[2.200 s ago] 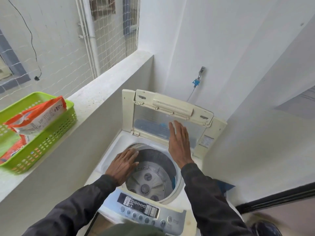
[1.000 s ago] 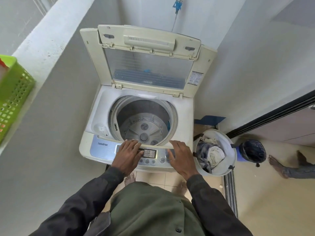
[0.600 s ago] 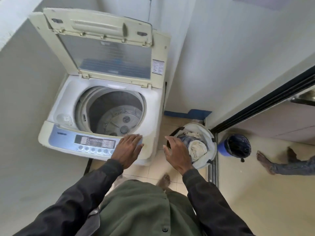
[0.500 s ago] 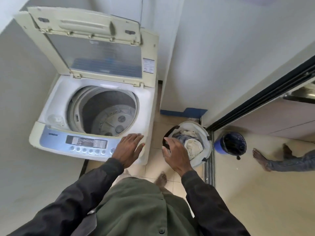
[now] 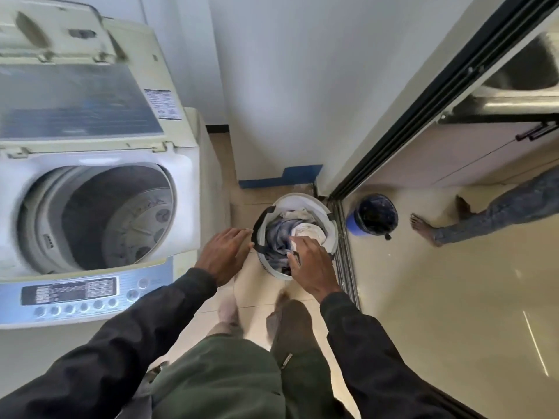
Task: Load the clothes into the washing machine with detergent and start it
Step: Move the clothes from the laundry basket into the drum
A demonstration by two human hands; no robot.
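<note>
A top-loading washing machine (image 5: 184,189) stands at the left with its lid (image 5: 81,95) raised and its drum (image 5: 99,216) bare. To its right on the floor sits a white laundry basket (image 5: 302,199) with black handles, holding blue and white clothes (image 5: 282,234). My right hand (image 5: 310,263) reaches into the basket, fingers down among the clothes; whether it grips any cloth I cannot tell. My left hand (image 5: 225,252) hovers with straight fingers beside the basket's left handle, holding nothing.
The machine's control panel (image 5: 69,293) faces me at lower left. A sliding door track (image 5: 348,255) runs right of the basket. Beyond it stand a blue bin (image 5: 375,214) and another person's bare foot (image 5: 423,226). White walls close in behind.
Both hands left the machine's front edge and moved right toward the basket. My right hand has dropped into the clothes. The view swung right and down.
</note>
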